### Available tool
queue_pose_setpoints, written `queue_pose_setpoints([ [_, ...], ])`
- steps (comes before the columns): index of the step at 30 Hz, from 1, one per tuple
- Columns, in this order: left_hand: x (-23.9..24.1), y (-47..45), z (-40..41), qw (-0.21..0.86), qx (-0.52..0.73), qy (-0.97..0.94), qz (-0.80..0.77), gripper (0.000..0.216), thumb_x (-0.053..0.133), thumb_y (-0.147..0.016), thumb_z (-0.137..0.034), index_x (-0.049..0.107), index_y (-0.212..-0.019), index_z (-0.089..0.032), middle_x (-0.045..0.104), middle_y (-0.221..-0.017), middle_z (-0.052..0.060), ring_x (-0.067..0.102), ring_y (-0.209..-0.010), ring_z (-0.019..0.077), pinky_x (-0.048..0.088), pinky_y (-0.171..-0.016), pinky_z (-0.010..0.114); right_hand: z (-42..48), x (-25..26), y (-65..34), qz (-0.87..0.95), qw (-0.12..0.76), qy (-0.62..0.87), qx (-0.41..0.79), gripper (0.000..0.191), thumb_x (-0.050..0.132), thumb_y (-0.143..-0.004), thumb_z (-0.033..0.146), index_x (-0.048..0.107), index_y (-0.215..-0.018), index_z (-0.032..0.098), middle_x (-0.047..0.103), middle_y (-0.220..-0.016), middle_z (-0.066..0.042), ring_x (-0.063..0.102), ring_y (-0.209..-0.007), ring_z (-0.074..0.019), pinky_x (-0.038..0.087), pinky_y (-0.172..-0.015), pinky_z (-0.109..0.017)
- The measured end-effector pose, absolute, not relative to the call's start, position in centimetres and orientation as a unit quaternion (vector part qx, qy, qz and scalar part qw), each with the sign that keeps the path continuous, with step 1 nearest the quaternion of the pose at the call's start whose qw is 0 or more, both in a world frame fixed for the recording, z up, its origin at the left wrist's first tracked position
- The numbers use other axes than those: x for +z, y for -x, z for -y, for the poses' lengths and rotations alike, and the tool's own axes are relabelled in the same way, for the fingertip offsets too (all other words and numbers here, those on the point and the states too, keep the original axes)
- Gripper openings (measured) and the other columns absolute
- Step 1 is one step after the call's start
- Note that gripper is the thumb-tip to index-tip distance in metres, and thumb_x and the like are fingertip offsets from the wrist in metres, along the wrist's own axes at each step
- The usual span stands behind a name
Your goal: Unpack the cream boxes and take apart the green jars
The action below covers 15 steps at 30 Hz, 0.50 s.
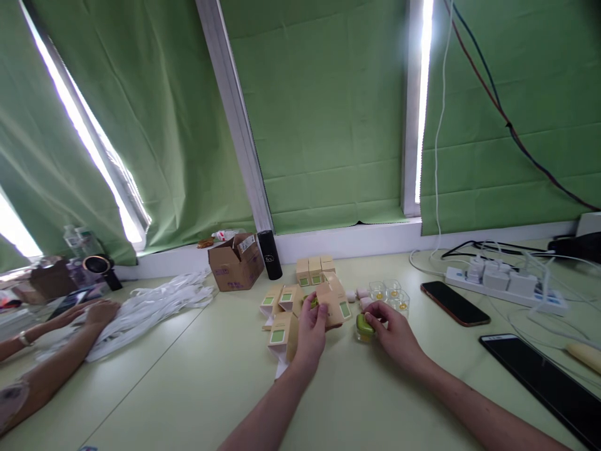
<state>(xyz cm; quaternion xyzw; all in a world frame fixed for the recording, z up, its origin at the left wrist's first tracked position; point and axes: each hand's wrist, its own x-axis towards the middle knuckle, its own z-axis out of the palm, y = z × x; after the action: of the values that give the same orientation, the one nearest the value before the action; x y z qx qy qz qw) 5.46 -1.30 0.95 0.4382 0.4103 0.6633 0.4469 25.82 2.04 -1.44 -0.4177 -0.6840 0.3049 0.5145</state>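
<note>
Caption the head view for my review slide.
Left hand holding a box, right hand on a green-lidded jar, with more boxes and clear jars on the table.

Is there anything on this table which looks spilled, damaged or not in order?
Nothing looks clearly spilled or damaged. At right, cables around the power strip lie tangled; at left, white strips form a loose heap. Both look untidy.
</note>
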Motion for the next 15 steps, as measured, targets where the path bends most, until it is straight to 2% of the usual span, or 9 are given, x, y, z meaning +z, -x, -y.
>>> queue_pose_setpoints([
  [3, 0.9, -5.7, 1.4, 0.465, 0.672, -0.415, -0.4, 0.069, 0.079, -0.08, -0.064, 0.059, -0.129, -0.02, 0.072, -0.118, 0.013, 0.074, -0.099, 0.027, 0.067, -0.074, 0.04, -1.9, -1.4, -25.8, 0.695, 0.503, 0.417, 0.301, 0.027, 0.057, -0.094, 0.047, 0.068, -0.086, 0.023, 0.075, -0.085, -0.005, 0.068, -0.079, -0.0241, 0.053, -0.072, -0.037],
  [9, 1.1, -5.8, 1.7, 0.514, 0.672, -0.393, -0.361, 0.059, 0.08, -0.079, -0.063, 0.066, -0.116, -0.019, 0.072, -0.115, 0.011, 0.073, -0.098, 0.0272, 0.065, -0.073, 0.038, -1.7, -1.4, -25.7, 0.714, 0.479, 0.421, 0.289, 0.027, 0.054, -0.097, 0.046, 0.066, -0.089, 0.024, 0.075, -0.087, -0.004, 0.068, -0.081, -0.0239, 0.055, -0.077, -0.038],
  [15, 1.4, -5.7, 2.0, 0.557, 0.664, -0.361, -0.345, 0.06, 0.087, -0.074, -0.059, 0.07, -0.114, -0.018, 0.075, -0.107, 0.01, 0.074, -0.097, 0.0249, 0.061, -0.076, 0.032, -0.9, -0.9, -25.7, 0.718, 0.515, 0.412, 0.223, 0.03, 0.059, -0.094, 0.05, 0.071, -0.105, 0.025, 0.074, -0.112, -0.01, 0.067, -0.109, -0.0311, 0.053, -0.098, -0.049],
])
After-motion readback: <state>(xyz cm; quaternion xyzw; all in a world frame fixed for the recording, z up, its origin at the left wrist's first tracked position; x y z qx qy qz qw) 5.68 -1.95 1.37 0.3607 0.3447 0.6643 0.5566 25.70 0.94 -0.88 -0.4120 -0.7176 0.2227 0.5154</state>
